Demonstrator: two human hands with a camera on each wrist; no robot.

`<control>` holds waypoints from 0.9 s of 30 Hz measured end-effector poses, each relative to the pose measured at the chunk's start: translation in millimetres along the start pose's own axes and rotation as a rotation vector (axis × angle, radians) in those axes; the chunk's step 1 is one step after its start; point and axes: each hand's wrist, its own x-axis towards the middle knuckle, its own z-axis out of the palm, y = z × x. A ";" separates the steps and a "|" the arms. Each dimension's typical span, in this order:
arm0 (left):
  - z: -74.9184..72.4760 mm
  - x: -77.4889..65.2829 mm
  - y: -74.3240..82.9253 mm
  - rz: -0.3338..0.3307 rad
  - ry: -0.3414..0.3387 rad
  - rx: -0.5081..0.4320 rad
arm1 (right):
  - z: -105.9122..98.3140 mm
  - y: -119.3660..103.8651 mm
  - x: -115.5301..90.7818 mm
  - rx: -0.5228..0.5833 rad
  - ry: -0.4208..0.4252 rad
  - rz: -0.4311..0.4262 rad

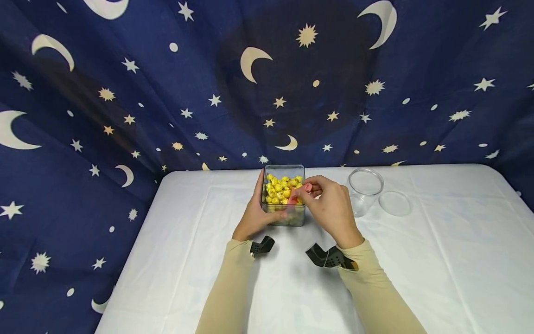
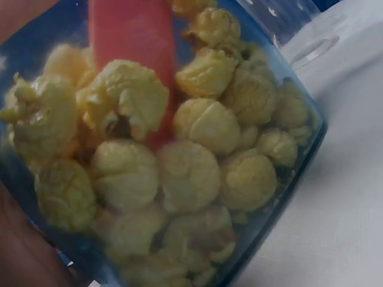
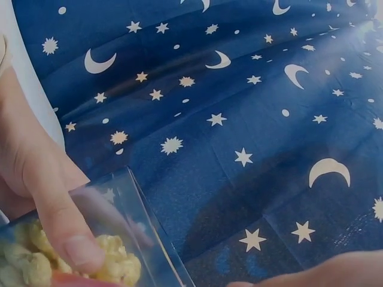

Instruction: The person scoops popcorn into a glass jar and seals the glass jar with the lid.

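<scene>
My left hand (image 1: 259, 212) holds a clear square box (image 1: 295, 219), fingers along its left side and thumb across the near wall. Yellow popcorn (image 1: 276, 189) in round pieces fills much of the box. With thumb and fingertips, my right hand (image 1: 331, 204) pinches the end of a red scoop (image 1: 294, 196) over the box's right side. In the left wrist view the red scoop (image 2: 131, 36) reaches down among the popcorn (image 2: 190, 173), its lower end hidden by pieces. The left thumb (image 3: 69, 230) overlaps the box in the right wrist view.
To the right of the box stands a clear round jar (image 1: 362, 197) with its mouth uncovered. A clear round lid (image 1: 395, 204) lies flat beside it on the white tablecloth (image 1: 450, 278). Behind the table hangs a dark blue cloth (image 1: 217, 55) with moons and stars.
</scene>
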 end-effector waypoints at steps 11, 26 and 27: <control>1.7 5.4 -3.9 0.003 -0.007 -0.115 | 3.5 2.8 -0.5 0.024 0.097 -0.052; -0.2 1.6 16.0 -0.003 -0.029 -0.169 | 14.8 8.9 1.4 0.128 0.114 -0.069; -0.5 1.2 15.5 -0.006 -0.028 -0.167 | 15.7 8.9 1.4 0.135 0.123 -0.059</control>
